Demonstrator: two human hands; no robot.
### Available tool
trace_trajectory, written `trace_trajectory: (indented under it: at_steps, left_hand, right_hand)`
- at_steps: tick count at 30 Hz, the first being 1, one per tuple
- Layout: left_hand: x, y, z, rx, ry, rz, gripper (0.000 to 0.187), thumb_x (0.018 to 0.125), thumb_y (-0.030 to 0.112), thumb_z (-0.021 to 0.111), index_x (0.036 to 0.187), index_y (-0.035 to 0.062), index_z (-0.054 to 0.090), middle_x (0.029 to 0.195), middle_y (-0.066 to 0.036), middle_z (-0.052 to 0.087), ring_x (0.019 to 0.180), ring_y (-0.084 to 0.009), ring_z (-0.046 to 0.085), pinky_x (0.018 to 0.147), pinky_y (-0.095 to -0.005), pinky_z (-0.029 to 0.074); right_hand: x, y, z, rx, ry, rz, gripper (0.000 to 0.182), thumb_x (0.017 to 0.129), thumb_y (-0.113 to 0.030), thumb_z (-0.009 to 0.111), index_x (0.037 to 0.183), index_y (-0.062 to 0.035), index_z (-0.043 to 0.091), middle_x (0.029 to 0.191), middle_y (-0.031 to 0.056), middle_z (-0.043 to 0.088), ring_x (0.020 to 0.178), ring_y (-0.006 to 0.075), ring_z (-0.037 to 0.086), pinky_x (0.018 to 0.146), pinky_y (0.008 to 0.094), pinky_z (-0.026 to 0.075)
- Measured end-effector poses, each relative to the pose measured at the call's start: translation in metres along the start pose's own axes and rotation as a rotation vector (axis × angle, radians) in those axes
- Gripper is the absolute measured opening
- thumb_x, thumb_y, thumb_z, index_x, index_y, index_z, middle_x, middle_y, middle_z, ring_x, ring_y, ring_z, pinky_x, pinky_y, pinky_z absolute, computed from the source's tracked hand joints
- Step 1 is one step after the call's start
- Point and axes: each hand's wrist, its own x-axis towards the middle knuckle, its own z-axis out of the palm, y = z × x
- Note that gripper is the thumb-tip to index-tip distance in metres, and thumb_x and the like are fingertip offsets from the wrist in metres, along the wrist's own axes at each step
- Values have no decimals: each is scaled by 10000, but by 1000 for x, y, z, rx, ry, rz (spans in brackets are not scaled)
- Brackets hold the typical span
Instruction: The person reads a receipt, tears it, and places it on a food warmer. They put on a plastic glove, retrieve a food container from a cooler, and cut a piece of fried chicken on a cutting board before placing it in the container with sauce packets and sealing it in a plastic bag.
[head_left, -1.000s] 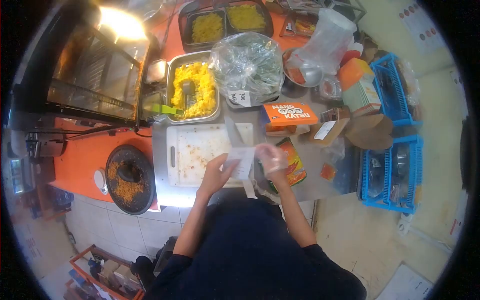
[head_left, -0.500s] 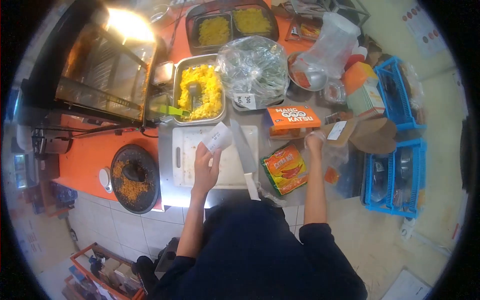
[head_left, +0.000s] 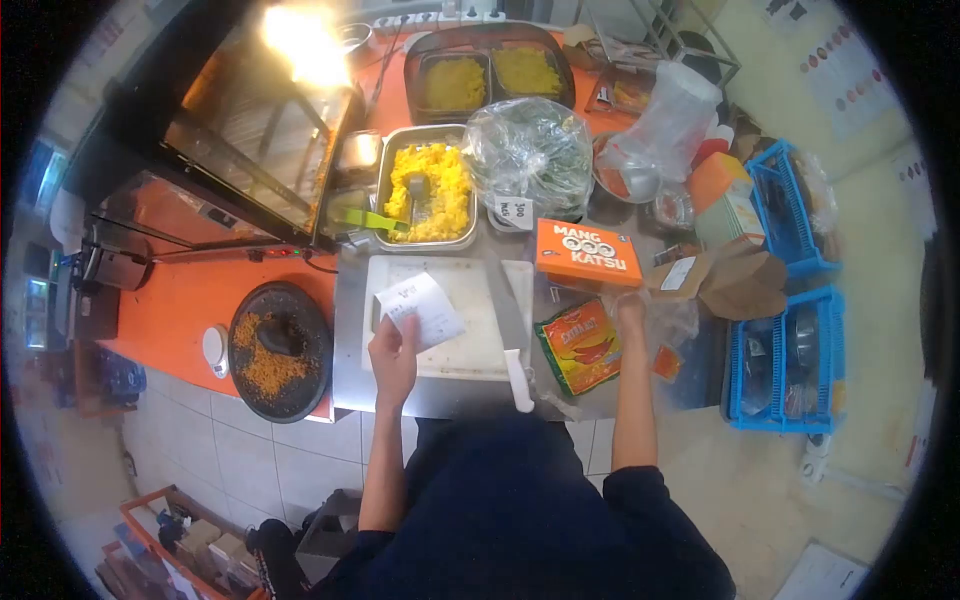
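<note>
My left hand [head_left: 394, 352] pinches a small printed paper slip [head_left: 418, 312], holding it over the white cutting board [head_left: 455, 362]. A white-handled knife [head_left: 511, 325] lies along the board's right side. My right hand [head_left: 630, 312] is closed at the near right corner of an orange box [head_left: 588, 254] lettered "MANG KATSU"; its fingertips are partly hidden. Just left of my right forearm lies a red and yellow "EXTRA HOT" packet [head_left: 582, 348]. An open brown cardboard box [head_left: 740, 285] sits to the right of that hand.
Beyond the board are a metal tray [head_left: 473, 232] of yellow food and a plastic-wrapped bowl of greens [head_left: 530, 155]. A stone mortar [head_left: 318, 375] stands left, below a lit glass cabinet [head_left: 255, 150]. Blue baskets [head_left: 836, 360] line the right side.
The orange box has shifted left relative to the counter and shows more of its top. My right hand has come nearer my body. The paper slip has turned and tilted over the board.
</note>
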Motion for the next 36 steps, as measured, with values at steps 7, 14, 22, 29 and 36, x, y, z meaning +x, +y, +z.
trace_trajectory:
  at_steps: [7, 14, 22, 29, 36]
  left_hand:
    - [-25, -2, 7, 63, -361, -64, 295, 997, 157, 571, 1217, -39, 590, 1074, -103, 680, 991, -151, 609, 880, -307, 480]
    - [-98, -6, 34, 168, -1157, -363, 417, 962, 156, 596, 1326, -22, 497, 1317, -128, 559, 1207, -239, 514, 1044, -361, 387]
    - [-339, -24, 88, 114, -2001, -383, 629, 841, -63, 656, 1413, -11, 400, 1326, -142, 554, 1223, -233, 533, 1050, -374, 402]
    - [-604, -14, 96, 381, -2659, -345, 705, 826, -100, 646, 1447, 20, 334, 1361, -121, 513, 1245, -220, 505, 1053, -353, 397]
    - [-819, -28, 55, 428, -2927, -498, 681, 814, -129, 569, 1433, 24, 332, 1304, -118, 550, 1187, -228, 573, 1000, -363, 470]
  right_hand:
    - [-188, -151, 24, -1266, 51, -254, 500, 913, -57, 473, 1410, -25, 435, 1347, 261, 516, 1168, 400, 545, 896, 465, 505]
    - [-433, -199, 75, -972, 583, 5, 191, 882, -64, 565, 1042, -17, 658, 1026, 180, 649, 1007, 360, 607, 892, 411, 494]
    - [-723, -138, 24, -104, 1569, 98, 236, 1028, -227, 495, 948, -33, 602, 798, 13, 595, 743, 86, 571, 627, 269, 478]
    - [-919, -114, 24, 173, 2257, -117, 244, 1025, -255, 501, 1026, -27, 589, 851, -12, 587, 770, 92, 541, 649, 271, 463]
    - [-1178, 54, -24, -60, 2865, 428, 373, 1041, -305, 474, 1212, 7, 585, 940, 27, 616, 810, 123, 553, 733, 291, 492]
